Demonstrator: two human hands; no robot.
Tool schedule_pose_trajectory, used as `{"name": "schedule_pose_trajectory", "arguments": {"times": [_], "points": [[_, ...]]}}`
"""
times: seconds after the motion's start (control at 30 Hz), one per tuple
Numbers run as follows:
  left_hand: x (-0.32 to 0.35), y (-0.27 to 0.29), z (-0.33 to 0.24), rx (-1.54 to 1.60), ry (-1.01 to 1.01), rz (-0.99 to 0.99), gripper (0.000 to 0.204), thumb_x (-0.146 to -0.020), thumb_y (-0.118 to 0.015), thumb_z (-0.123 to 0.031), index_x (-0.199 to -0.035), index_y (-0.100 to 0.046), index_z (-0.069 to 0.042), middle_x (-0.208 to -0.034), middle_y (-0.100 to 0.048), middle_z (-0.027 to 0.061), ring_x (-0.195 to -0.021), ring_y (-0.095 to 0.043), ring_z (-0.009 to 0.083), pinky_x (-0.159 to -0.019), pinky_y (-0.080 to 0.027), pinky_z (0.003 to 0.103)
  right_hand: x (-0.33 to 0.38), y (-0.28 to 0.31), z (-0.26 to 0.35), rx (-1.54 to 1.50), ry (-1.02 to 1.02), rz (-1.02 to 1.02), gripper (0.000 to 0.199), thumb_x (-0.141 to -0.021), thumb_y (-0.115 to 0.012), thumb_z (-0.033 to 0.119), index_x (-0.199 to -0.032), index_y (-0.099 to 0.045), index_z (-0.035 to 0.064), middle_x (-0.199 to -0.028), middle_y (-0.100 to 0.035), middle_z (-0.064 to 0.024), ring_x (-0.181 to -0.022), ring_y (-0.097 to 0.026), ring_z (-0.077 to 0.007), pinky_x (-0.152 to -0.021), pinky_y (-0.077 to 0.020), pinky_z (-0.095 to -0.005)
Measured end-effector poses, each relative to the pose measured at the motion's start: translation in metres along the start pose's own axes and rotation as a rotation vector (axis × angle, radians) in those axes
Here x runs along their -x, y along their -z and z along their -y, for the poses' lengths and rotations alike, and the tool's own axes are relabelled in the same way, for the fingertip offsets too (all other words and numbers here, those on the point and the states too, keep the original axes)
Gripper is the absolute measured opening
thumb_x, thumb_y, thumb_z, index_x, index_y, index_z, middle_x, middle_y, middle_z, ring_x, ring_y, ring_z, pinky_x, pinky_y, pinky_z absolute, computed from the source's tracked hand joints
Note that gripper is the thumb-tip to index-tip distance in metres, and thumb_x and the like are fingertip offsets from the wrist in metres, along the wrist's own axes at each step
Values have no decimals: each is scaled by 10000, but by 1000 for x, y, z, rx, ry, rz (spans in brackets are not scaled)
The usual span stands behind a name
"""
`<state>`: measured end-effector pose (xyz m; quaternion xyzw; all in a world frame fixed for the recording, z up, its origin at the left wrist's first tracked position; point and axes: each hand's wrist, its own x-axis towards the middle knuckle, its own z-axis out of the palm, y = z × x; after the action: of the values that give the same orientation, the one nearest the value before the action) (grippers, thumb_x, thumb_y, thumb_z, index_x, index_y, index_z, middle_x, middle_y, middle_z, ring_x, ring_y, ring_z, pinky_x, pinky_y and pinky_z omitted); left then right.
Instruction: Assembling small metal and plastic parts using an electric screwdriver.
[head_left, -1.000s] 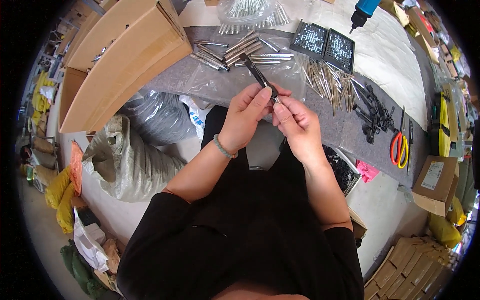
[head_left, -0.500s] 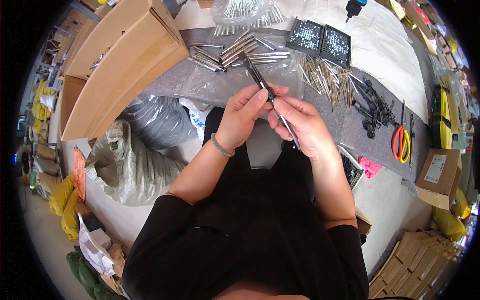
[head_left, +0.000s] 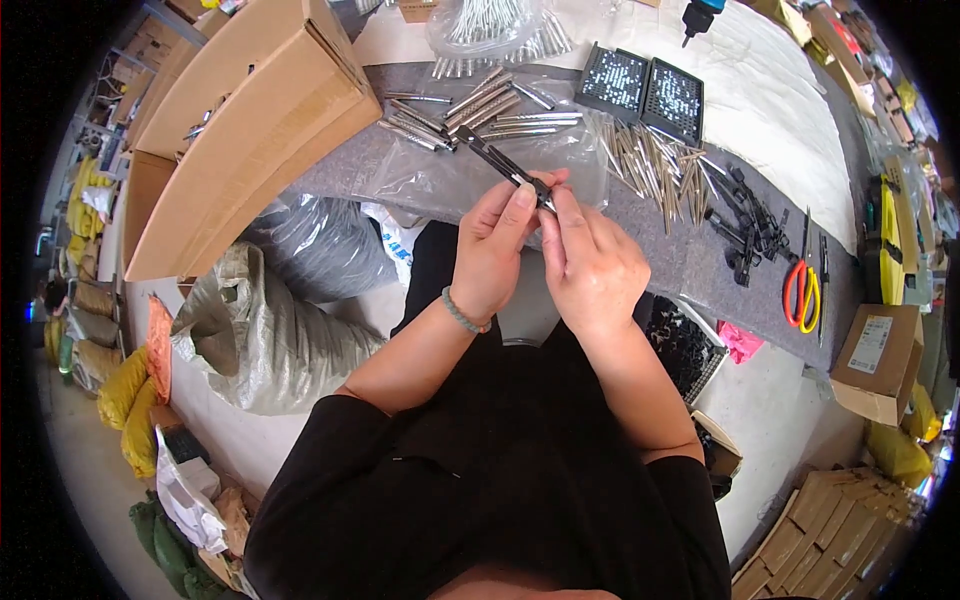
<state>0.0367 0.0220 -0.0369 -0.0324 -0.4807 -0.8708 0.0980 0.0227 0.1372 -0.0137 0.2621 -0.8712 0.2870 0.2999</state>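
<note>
A long black slotted bar [head_left: 493, 158] with a thicker end is held up in front of me, over the table's near edge. My left hand [head_left: 487, 255] is closed on it, thumb along its side near the thick end. My right hand [head_left: 598, 268] is closed too, its fingertips pinching that thick end, where a bit of shiny metal shows. The fingers hide most of this end. Just beyond lie several silver metal tubes [head_left: 487, 107] on a clear plastic bag [head_left: 430, 180]. To their right are a heap of thin metal rods [head_left: 640, 165] and black jointed parts [head_left: 765, 215].
A black case [head_left: 612, 82] of small pieces lies open at the back. Scissors [head_left: 803, 295] with red and yellow handles rest at the right, near a small carton [head_left: 877, 350]. A large cardboard box [head_left: 250, 150] stands at the left, above a woven sack [head_left: 265, 345].
My right hand has turned over and its fingers have closed in on the bar's thick end. The thin metal rod that stuck out below it no longer shows. The bar has dipped slightly.
</note>
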Motion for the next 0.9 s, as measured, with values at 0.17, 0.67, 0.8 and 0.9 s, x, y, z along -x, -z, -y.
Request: {"name": "schedule_pose_trajectory", "arguments": {"times": [0.17, 0.67, 0.8, 0.9], "points": [[-4, 6, -3, -39, -49, -46, 284, -978, -442, -178, -1144, -570, 13, -1171, -598, 122, -1076, -548, 189, -945, -423, 345, -1, 6, 0, -125, -157, 180, 215, -863, -602, 212, -1019, -591, 65, -791, -634, -105, -653, -622, -296, -562, -487, -378], [9, 16, -6, -121, -44, 116, 288, -982, -405, -165, -1161, -525, 26, -1204, -562, 142, -1071, -541, 183, -947, -413, 331, 12, 7, 4, -335, -197, 263, 200, -867, -587, 190, -1001, -577, 42, -857, -629, -151, -736, -621, -348, -606, -500, -410], [12, 7, 17, -161, 111, 98, 307, -990, -396, -181, -1188, -511, 24, -1235, -540, 135, -1078, -540, 178, -940, -422, 308, 28, 15, -20, -364, -280, 252, 186, -879, -579, 189, -1001, -596, 50, -893, -640, -130, -767, -629, -331, -634, -509, -391], [11, -17, 30, -266, 206, 149, 339, -982, -418, -181, -1258, -476, 8, -1278, -508, 114, -1062, -559, 184, -900, -449, 307, 34, 41, -53, -217, -409, 136, 212, -884, -584, 212, -996, -619, 35, -922, -643, -156, -806, -633, -341, -682, -512, -398]]}}
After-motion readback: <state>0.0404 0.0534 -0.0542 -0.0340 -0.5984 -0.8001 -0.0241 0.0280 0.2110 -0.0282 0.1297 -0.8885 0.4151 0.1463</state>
